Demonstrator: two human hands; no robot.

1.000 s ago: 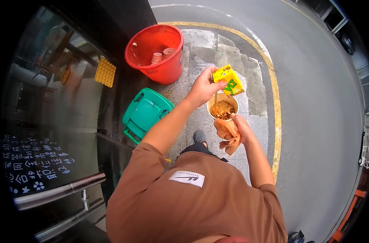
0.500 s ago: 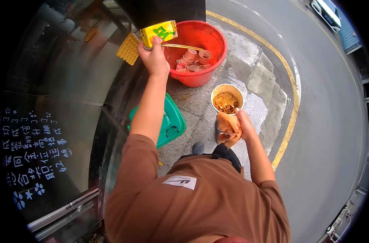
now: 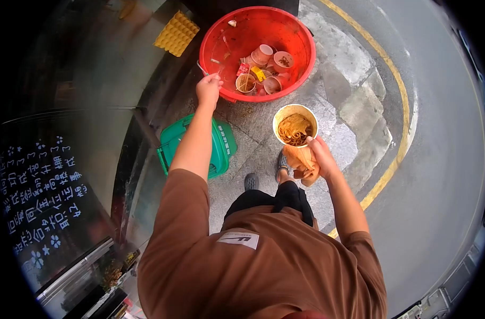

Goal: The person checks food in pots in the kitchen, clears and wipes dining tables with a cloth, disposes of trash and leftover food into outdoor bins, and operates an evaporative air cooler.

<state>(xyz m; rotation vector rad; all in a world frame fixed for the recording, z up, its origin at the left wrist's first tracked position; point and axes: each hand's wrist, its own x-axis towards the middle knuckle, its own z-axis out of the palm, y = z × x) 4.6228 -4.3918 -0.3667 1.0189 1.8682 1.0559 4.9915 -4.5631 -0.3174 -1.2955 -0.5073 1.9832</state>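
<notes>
My left hand [image 3: 209,89] is closed at the near left edge of a large red bucket [image 3: 298,32], on what looks like its thin metal handle [image 3: 202,68]. Inside the bucket lie several used paper cups [image 3: 262,53], some wrappers and a small yellow box [image 3: 259,73]. In my right hand [image 3: 323,157] is a white paper bowl [image 3: 315,127] with brown noodles [image 3: 295,128] in it, my thumb at its rim. The same hand also holds a crumpled orange cloth [image 3: 301,160] just below the bowl.
A green bin [image 3: 210,151] with a lid stands left of my feet. A yellow egg tray [image 3: 177,33] lies beyond it, beside a glass front with white writing [image 3: 43,191]. Uneven paving stones [image 3: 354,98] and a yellow line [image 3: 394,159] border the road at right.
My left hand has let go of the yellow box and chopsticks and come back to the bucket's edge. A yellow box now lies in the bucket. The right hand keeps hold of the bowl.
</notes>
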